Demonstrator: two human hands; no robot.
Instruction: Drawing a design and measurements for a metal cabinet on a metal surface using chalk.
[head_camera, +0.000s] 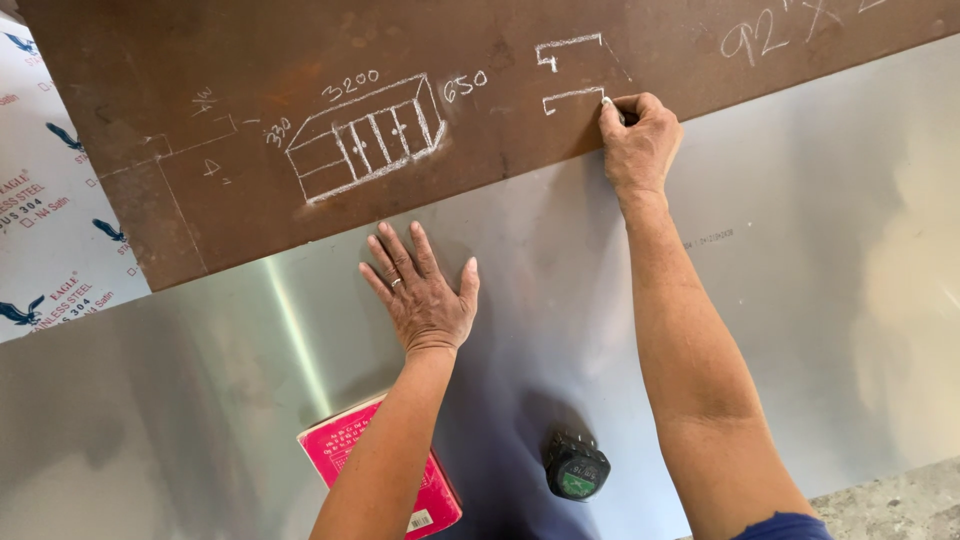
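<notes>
My right hand (640, 140) is closed on a small piece of white chalk (607, 101), its tip touching a rusty brown steel plate (250, 200) beside two chalked bracket shapes (572, 75). A chalk sketch of a cabinet (365, 140) with written figures around it lies further left on the same plate. My left hand (420, 295) rests flat, fingers spread, on a shiny stainless steel sheet (800, 300) just below the brown plate's edge.
A pink box (340, 450) lies on the steel sheet under my left forearm. A black and green tape measure (577, 467) sits between my arms. A white film-covered sheet (50, 230) shows at the left. Concrete floor (900, 500) appears at bottom right.
</notes>
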